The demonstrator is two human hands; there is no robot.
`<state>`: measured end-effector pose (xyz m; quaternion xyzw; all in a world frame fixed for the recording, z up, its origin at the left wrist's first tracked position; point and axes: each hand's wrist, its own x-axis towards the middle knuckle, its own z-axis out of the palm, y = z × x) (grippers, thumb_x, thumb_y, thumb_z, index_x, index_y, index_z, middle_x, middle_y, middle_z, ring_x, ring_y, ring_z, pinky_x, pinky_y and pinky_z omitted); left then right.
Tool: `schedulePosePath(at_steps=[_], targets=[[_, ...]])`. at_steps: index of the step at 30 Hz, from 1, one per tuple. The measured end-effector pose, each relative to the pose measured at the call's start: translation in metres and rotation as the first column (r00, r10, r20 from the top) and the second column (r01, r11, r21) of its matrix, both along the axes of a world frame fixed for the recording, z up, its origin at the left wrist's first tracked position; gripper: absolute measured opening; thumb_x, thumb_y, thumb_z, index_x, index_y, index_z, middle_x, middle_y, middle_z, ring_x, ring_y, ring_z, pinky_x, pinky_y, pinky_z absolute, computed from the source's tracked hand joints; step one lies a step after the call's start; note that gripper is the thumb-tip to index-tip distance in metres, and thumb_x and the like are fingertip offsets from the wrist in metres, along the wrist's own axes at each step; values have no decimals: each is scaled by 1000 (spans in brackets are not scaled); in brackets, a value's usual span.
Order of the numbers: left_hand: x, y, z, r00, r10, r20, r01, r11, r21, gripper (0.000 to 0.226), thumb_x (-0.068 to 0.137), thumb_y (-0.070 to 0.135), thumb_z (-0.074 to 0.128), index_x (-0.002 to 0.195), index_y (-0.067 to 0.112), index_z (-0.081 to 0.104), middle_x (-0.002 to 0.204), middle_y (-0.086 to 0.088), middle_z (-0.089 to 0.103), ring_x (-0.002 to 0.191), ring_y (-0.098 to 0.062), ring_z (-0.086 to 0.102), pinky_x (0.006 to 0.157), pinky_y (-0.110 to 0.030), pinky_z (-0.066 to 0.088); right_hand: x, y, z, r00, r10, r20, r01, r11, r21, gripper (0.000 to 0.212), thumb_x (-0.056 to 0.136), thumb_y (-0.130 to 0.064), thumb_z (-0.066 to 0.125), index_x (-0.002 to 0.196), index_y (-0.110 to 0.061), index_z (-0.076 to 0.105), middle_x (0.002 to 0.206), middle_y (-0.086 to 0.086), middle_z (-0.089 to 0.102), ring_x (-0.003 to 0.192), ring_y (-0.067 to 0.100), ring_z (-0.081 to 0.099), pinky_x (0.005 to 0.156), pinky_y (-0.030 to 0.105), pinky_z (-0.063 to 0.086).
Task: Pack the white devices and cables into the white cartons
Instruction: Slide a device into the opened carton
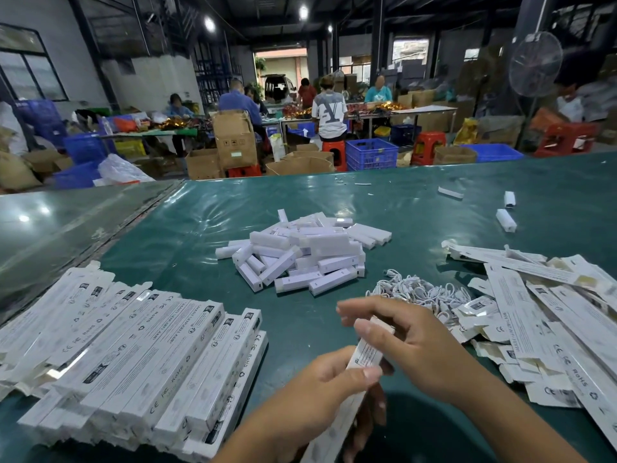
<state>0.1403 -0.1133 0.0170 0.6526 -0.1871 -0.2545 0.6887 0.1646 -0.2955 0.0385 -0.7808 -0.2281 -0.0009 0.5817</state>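
A long white carton (362, 357) is held over the near edge of the green table (187, 235). It is gripped around its middle by the left hand (320, 392), thumb pressed on its printed face, while its upper end is pinched by the curled fingers of the right hand (400, 342). A heap of white devices (300, 252) lies at the table's middle. A tangle of white cables (417, 292) lies just right of it. Filled cartons (133, 355) are stacked in rows toward the near left corner, and flat cartons (541, 315) are strewn along the right edge.
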Motion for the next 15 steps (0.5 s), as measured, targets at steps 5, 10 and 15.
schedulePosePath(at_steps=[5,10,15], targets=[[10,14,5,978,-43,-204,-24,950,-312,54,98,37,32,132,11,65,110,-21,73,70,-24,73,55,-29,59,17,0,-7,940,-114,-320,240,890,388,33,96,-32,61,89,-3,75,79,16,71,66,21,68,55,25,56],[18,7,-14,861,431,272,-398,902,-169,64,79,28,75,138,19,52,129,1,67,112,-16,67,85,-32,59,19,13,-29,866,-103,-489,324,860,394,25,103,-18,56,94,0,72,81,11,74,66,19,69,61,27,60],[22,7,-16,709,685,166,-651,727,-221,34,74,27,74,107,26,69,98,-4,74,89,-23,70,71,-29,57,28,32,-41,983,-140,-117,115,974,-194,11,96,-20,68,85,-21,72,85,-2,76,79,9,68,74,25,54]])
